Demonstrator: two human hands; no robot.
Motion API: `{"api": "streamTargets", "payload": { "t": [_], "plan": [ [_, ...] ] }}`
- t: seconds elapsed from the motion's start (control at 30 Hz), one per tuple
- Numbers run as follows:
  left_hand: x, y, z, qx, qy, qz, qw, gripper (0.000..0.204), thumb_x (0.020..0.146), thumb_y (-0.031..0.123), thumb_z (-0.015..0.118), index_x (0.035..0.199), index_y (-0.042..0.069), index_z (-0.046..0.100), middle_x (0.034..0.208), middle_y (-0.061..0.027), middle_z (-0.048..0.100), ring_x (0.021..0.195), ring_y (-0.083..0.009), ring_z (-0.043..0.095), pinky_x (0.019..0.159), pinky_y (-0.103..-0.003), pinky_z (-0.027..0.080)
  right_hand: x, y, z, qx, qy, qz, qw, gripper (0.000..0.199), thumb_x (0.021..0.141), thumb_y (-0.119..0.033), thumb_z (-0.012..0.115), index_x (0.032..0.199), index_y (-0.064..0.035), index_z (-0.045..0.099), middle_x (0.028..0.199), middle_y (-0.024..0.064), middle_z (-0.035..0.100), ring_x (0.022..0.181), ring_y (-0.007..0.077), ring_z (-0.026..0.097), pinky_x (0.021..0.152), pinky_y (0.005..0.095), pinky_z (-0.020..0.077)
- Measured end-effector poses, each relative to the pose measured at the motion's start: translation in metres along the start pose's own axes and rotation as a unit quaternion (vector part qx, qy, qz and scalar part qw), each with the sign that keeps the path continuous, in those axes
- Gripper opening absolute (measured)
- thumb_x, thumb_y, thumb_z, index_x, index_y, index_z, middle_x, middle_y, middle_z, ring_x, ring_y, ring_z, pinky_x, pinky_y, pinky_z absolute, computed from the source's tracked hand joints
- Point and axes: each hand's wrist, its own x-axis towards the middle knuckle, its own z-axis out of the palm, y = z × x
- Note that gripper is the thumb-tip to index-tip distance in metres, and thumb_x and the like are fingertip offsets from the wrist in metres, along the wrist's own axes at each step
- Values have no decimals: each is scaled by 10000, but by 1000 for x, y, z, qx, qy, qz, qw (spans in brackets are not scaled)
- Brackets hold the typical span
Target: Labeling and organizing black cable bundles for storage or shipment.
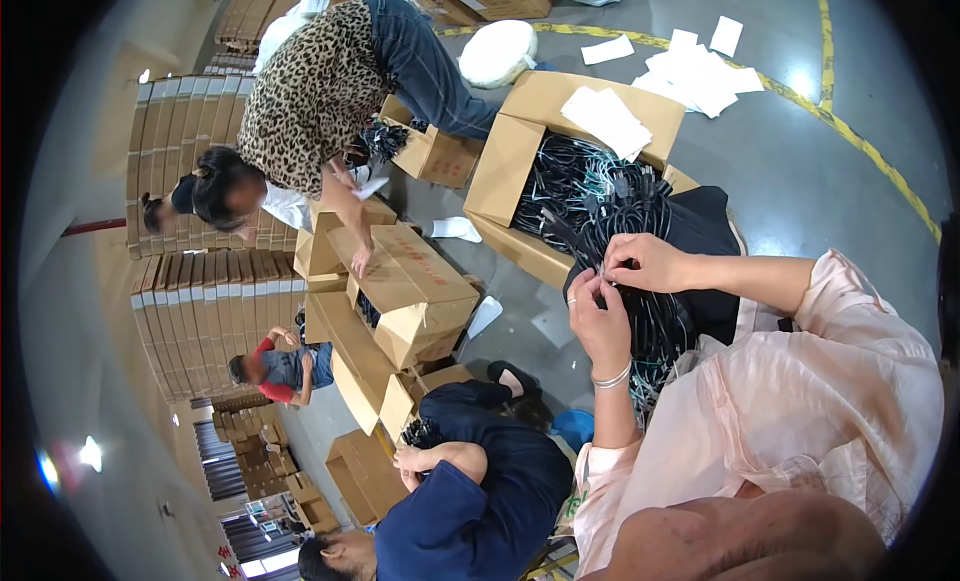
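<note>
The person's left hand [598,331] is raised with fingers bent, its thumb and index finger extended toward the right hand [648,263], whose fingers are curled. The hands are near each other; exact contact is indeterminable. The left forearm [612,421] points upward; the right forearm [755,279] lies roughly level.
</note>
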Motion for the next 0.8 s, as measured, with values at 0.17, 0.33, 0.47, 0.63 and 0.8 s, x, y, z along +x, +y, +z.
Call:
{"api": "streamTargets", "payload": {
  "t": [0.17,0.33,0.47,0.63,0.8],
  "plan": [
    [-5,12,-9,56,34,61,996,75,809,3,598,867,-34,567,992,-181,599,789,-270,615,648,-307,518,22,-3,-3,-99,105,-102,984,257,775,-240,677,896,-15,650,822,93,571,833,252,565,829,332,426],
    [-1,27,3,69,36,75,994,52,800,-15,580,837,-31,549,936,-175,586,745,-285,598,625,-328,501,42,2,-24,-50,-32,-57,997,253,768,-240,687,767,11,653,805,108,606,856,255,557,817,353,401],
    [14,49,5,107,45,56,992,47,793,19,592,808,8,549,850,-125,578,713,-268,578,592,-340,476,57,-13,-52,-67,-60,-63,994,261,765,-244,691,767,13,649,810,104,607,851,250,559,813,347,401],
    [24,71,-6,221,46,29,974,127,788,150,653,778,63,561,737,-59,557,701,-241,562,590,-347,449,54,-22,-55,-57,-36,-41,997,271,762,-257,691,747,9,641,808,96,607,844,246,559,833,339,387],
    [33,42,3,337,19,60,939,241,786,282,663,710,80,557,690,-56,557,696,-254,560,613,-385,424,50,-18,-35,-75,-35,-47,996,282,758,-262,692,751,16,640,812,100,610,840,249,567,826,340,395]
  ]
}}
